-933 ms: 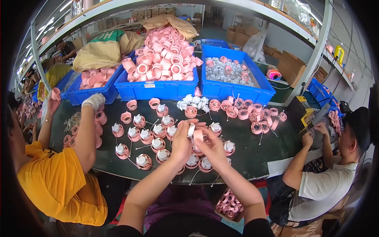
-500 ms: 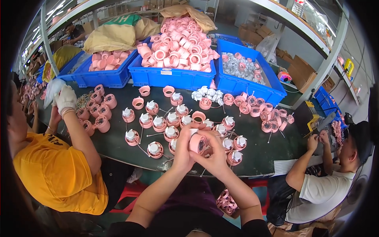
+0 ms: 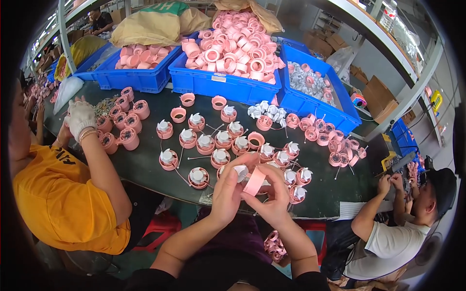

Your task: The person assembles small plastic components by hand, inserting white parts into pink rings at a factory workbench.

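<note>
Both my hands are raised over the near edge of the table, close together. The fingers of my left hand (image 3: 228, 195) close around a white bladed fan wheel (image 3: 240, 171), partly covered by them. My right hand (image 3: 273, 200) grips a pink round housing (image 3: 255, 182), its side wall turned toward me; my left fingertips are close to its left edge. On the table around them stand several pink housings with white fan wheels on top, such as one housing (image 3: 198, 178) to the left, many with thin wires sticking out. A bare pink ring (image 3: 255, 140) stands just beyond my hands.
Blue bins stand at the back: one bin (image 3: 223, 87) heaped with pink rings, another bin (image 3: 320, 109) holding white parts. Loose white fan wheels (image 3: 267, 112) and wired pink housings (image 3: 340, 145) lie ahead and right. A gloved co-worker's hand (image 3: 81, 119) is at left; another person sits right.
The pink housing has turned in my hands: its open end with dark innards faced me, now its smooth side does. The view has shifted slightly. At left, the co-worker's gloved hand is lower.
</note>
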Tool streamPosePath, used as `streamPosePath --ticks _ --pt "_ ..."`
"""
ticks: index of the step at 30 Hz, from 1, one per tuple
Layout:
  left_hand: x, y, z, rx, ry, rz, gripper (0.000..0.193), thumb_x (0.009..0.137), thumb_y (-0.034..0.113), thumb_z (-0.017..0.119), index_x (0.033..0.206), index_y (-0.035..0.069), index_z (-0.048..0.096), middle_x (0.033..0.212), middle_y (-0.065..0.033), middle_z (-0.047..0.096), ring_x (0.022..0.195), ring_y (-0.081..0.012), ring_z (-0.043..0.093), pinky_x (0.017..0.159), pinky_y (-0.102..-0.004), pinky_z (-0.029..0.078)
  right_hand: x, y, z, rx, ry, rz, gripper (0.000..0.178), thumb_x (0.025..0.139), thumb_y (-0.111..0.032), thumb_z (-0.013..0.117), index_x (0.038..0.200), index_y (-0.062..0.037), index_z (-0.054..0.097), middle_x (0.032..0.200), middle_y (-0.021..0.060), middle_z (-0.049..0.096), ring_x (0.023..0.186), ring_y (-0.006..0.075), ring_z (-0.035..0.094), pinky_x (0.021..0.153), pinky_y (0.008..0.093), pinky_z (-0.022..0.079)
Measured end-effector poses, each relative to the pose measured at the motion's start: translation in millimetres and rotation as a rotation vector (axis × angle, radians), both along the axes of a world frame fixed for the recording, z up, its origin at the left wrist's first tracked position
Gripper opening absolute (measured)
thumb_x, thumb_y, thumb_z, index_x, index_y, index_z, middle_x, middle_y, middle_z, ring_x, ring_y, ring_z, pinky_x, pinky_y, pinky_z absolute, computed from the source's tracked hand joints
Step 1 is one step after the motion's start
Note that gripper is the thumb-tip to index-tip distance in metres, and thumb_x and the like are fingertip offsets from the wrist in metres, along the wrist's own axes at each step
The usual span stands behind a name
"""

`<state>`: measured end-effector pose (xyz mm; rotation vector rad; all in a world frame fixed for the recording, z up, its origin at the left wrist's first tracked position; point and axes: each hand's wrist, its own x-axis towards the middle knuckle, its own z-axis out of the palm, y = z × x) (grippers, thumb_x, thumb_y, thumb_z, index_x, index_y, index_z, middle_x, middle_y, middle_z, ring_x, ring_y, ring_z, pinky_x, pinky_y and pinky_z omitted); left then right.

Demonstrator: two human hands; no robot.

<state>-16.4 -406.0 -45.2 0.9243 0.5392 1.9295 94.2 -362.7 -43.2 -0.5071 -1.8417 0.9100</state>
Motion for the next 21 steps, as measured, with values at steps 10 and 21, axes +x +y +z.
streamPosePath --ticks 10,21 --pt "-3 -3 -8 -0.008 0.028 -0.041 0.043 0.099 0.023 0.023 0.132 -0.003 0.031 0.132 -0.0204 0.039 0.123 -0.0256 0.039 0.103 -0.0351 0.030 0 1 3 0.235 -0.154 -0.017 0.063 0.063 -0.003 0.078 0.118 0.0016 0.048 0.121 0.0153 0.044 0.103 0.0220 0.054 0.068 0.0261 0.057" --pt "4 -5 -21 -0.249 0.429 0.339 0.050 0.097 0.031 0.021 0.127 -0.005 0.040 0.125 -0.0153 0.048 0.112 -0.0212 0.049 0.095 -0.0319 0.038 7 -1 6 0.369 -0.176 -0.085 0.058 0.066 -0.010 0.076 0.116 0.0021 0.051 0.119 0.0186 0.051 0.109 0.0309 0.052 0.089 0.0366 0.044"
